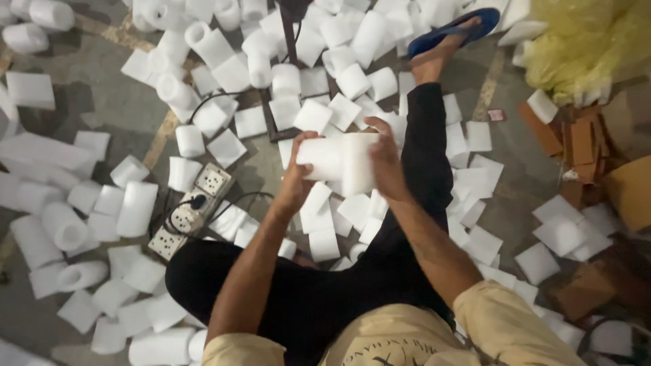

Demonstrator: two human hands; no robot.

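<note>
Both hands closed on one white foam piece (339, 163), held up in front of the person, above the floor (95, 108). The left hand (296, 177) gripped its left end, fingers curled over the top edge. The right hand (384, 161) wrapped the right end, where the foam stood taller, like a flat sheet bent against a roll.

Below the hands lay loose foam squares (325, 224) between the person's legs. The right leg (424, 156), in dark trousers, stretched forward to a foot in a blue sandal (454, 30).

To the left, a white power strip (193, 210) lay on the floor with a black plug and cable in it, near the left knee. Foam rolls (64, 227) and sheets were scattered all around it. At the far right sat a yellow bag (583, 41) and brown cardboard (583, 142).
</note>
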